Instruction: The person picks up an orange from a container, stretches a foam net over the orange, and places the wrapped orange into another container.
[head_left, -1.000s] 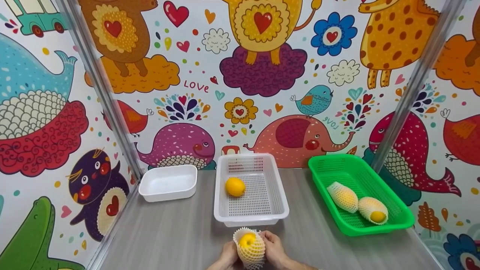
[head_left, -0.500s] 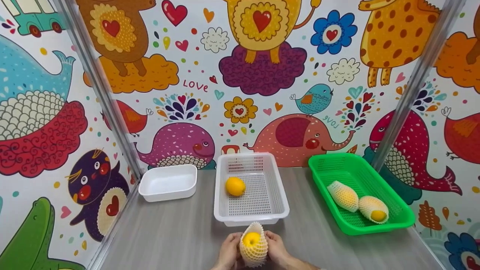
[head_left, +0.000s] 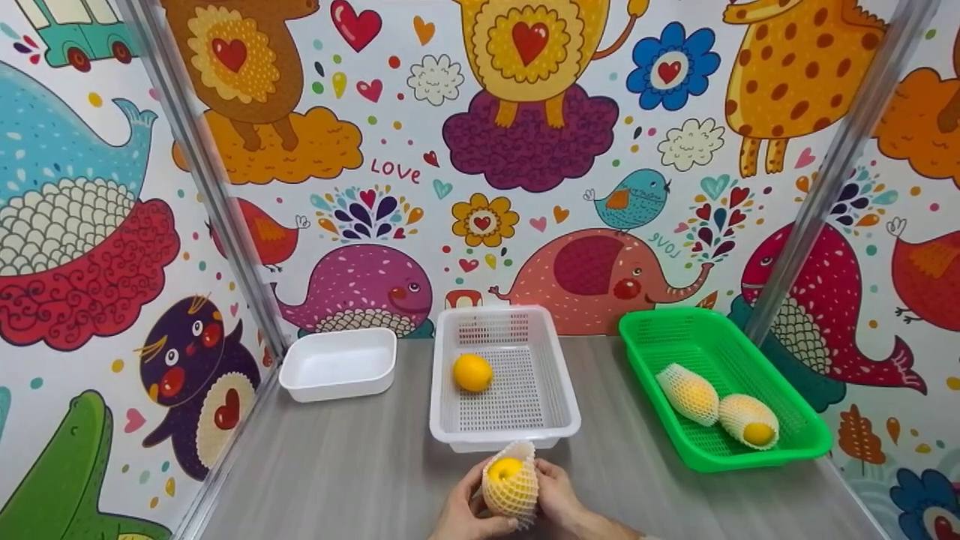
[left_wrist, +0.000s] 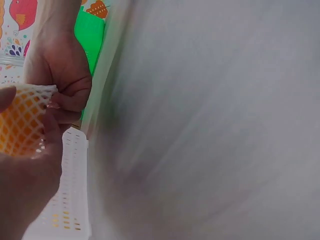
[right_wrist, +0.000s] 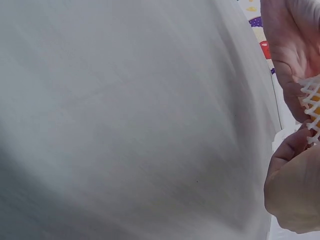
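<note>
Both the left hand [head_left: 463, 513] and right hand [head_left: 559, 498] grip netted fruit [head_left: 511, 486] near the white basket's rim [head_left: 480, 439].

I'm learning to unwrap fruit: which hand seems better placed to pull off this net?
Probably the right hand: it grips the net near one edge, while the left hand cups the fruit inside.
</note>
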